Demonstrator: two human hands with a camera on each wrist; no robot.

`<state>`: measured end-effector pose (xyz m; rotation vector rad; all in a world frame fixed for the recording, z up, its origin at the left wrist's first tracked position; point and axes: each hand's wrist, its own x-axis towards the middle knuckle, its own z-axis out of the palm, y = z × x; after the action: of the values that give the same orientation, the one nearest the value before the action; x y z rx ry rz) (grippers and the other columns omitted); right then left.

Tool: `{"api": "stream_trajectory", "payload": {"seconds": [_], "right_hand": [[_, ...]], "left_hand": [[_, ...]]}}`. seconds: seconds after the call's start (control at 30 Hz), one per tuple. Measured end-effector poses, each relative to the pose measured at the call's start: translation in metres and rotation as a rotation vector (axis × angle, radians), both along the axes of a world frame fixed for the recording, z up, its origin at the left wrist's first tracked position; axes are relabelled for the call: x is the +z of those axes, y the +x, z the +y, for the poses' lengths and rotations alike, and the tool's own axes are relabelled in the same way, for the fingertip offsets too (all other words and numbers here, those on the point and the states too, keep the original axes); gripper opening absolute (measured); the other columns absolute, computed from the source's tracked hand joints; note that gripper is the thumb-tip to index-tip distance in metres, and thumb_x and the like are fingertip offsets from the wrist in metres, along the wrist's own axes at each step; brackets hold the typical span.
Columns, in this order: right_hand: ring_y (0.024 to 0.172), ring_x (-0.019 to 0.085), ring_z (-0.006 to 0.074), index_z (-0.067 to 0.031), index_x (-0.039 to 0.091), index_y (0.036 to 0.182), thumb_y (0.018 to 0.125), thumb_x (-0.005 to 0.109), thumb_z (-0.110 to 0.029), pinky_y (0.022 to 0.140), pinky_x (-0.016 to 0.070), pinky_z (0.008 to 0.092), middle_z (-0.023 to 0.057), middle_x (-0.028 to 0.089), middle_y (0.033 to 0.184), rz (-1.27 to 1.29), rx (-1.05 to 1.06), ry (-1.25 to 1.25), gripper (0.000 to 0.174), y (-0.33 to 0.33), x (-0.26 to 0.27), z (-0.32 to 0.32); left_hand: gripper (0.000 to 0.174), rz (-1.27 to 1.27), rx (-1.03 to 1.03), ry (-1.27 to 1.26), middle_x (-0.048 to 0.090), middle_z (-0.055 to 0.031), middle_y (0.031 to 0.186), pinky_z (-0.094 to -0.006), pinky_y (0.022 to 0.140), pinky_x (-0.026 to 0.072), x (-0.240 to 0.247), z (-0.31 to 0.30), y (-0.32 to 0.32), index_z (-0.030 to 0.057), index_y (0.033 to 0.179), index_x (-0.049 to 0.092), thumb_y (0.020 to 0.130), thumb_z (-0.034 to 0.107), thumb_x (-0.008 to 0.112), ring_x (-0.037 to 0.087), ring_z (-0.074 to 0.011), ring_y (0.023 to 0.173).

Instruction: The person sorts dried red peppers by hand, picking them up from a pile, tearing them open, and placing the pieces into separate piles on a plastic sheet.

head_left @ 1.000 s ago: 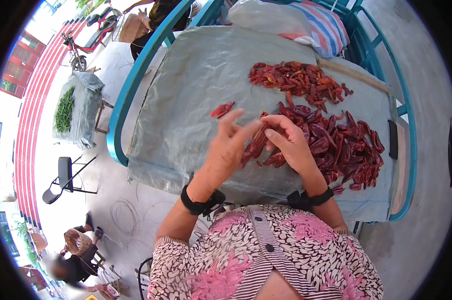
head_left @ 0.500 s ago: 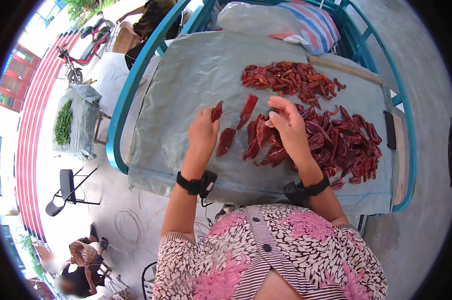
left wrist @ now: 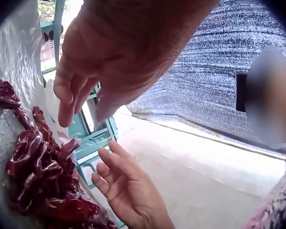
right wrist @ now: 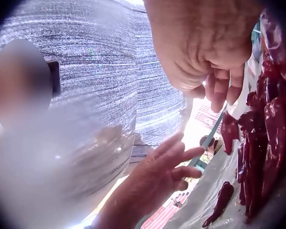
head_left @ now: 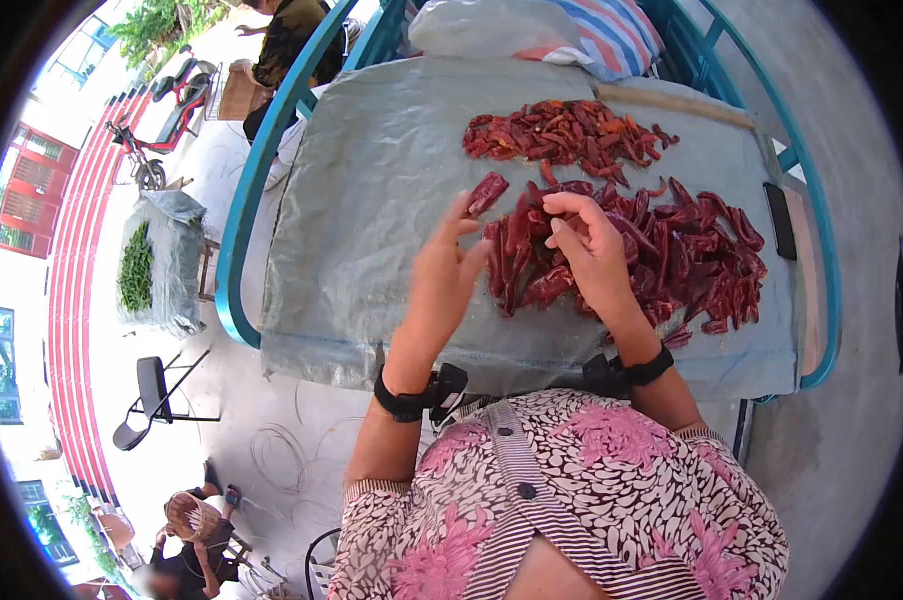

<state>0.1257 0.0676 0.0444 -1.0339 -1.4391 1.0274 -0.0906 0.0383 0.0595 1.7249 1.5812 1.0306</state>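
Note:
In the head view my left hand (head_left: pixel 443 285), slightly blurred, is over the sheet (head_left: pixel 361 200), fingers extended beside a red chili pepper (head_left: pixel 487 193). That hand (right wrist: pixel 152 183) shows spread fingers holding nothing in the right wrist view. My right hand (head_left: pixel 599 262) hovers over the near edge of the large pile of dark red peppers (head_left: pixel 706 260), fingers loosely bent; in the left wrist view that hand (left wrist: pixel 133 191) appears empty. Several long peppers lie at the pile's left edge. Farther back is a smaller pile of brighter red pieces (head_left: pixel 561 135).
Teal rails (head_left: pixel 236 230) frame the covered surface. A dark phone-like object (head_left: pixel 779 221) lies at its right side, with a wooden strip (head_left: pixel 676 103) and a striped bag (head_left: pixel 616 35) at the back. Green vegetables (head_left: pixel 135 268) lie on a separate table; two other people are at left.
My left hand has left the pepper it pinched and moved rightward. Peppers lying apart on the sheet now sit closer to the large pile. My right hand stays near the pile; the head view has shifted slightly.

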Motion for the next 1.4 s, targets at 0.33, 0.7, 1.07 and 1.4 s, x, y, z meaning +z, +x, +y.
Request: {"api": "stream_trajectory", "payload": {"seconds": [0.33, 0.7, 1.07, 1.4], "right_hand": [[0.085, 0.065, 0.0143, -0.0044, 0.066, 0.122, 0.095, 0.062, 0.003, 0.074, 0.053, 0.0279, 0.0076, 0.068, 0.112, -0.161, -0.014, 0.114, 0.028, 0.019, -0.015, -0.017], [0.086, 0.069, 0.023, -0.0055, 0.069, 0.115, 0.097, 0.061, -0.001, 0.075, 0.054, 0.0317, 0.0109, 0.07, 0.105, -0.238, 0.048, 0.145, 0.02, 0.034, -0.015, -0.041], [0.084, 0.068, 0.0266, -0.0044, 0.07, 0.11, 0.097, 0.062, -0.002, 0.075, 0.053, 0.0343, 0.0127, 0.069, 0.097, -0.296, -0.005, 0.117, 0.016, 0.061, -0.002, -0.068], [0.086, 0.069, 0.0269, -0.0046, 0.07, 0.111, 0.097, 0.062, -0.002, 0.075, 0.0534, 0.033, 0.0123, 0.07, 0.1, -0.42, -0.033, 0.102, 0.016, 0.064, 0.005, -0.089]], "left_hand": [[0.065, 0.497, 0.248, -0.191, 0.064, -0.0203, 0.128, -0.0477, 0.096, 0.0506, -0.041, -0.017, -0.014, 0.0048, 0.143, 0.052, 0.085, 0.026, 0.074, 0.064, -0.0388, 0.112], [0.054, 0.365, 0.216, -0.119, 0.075, -0.0174, 0.101, -0.0484, 0.082, 0.0546, -0.004, -0.047, 0.014, 0.0066, 0.136, 0.058, 0.086, 0.025, 0.068, 0.071, -0.0399, 0.096], [0.043, 0.739, 0.256, -0.213, 0.061, -0.0151, 0.12, -0.0495, 0.086, 0.055, -0.033, 0.007, -0.005, 0.0125, 0.123, 0.065, 0.083, 0.024, 0.077, 0.066, -0.0386, 0.108], [0.025, 0.756, 0.027, 0.172, 0.07, -0.0153, 0.104, -0.0508, 0.086, 0.0528, -0.073, 0.083, 0.0, 0.0083, 0.108, 0.07, 0.084, 0.015, 0.071, 0.066, -0.0392, 0.099]]}}
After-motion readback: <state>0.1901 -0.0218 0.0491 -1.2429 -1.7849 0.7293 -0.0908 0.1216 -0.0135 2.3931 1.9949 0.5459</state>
